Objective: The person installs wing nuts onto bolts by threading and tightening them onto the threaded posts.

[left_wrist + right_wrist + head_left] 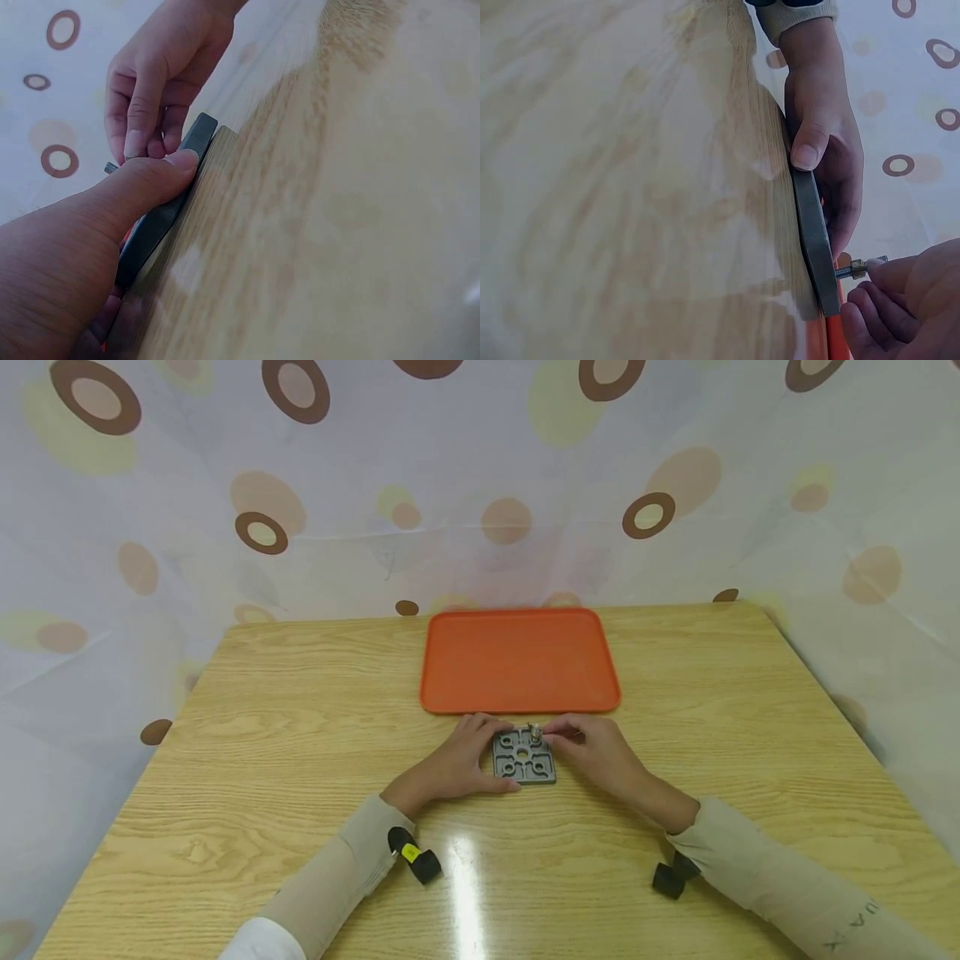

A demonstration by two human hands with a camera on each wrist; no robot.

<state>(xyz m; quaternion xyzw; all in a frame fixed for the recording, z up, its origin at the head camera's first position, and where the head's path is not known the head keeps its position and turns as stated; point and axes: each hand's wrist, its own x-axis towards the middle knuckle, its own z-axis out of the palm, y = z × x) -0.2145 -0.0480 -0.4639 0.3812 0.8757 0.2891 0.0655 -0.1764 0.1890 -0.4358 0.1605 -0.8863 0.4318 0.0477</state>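
Note:
A square grey metal plate [531,774] with round bosses at its corners and a hole in the middle lies on the wooden table. My left hand [456,762] holds it from the left, thumb along the near edge and fingers at the far edge. Between thumb and fingertips, my right hand [600,756] pinches a small threaded bolt [853,268] with a brass-coloured collar. The bolt stands at the plate's far right corner boss, its threaded end against the plate's face in the right wrist view. The fingers partly cover its outer end.
Just behind the plate lies an orange tray [519,707] with a raised rim. The wooden table [300,693] reaches back to a patterned curtain [465,452]. Dark strapped devices [414,856] sit on both sleeves.

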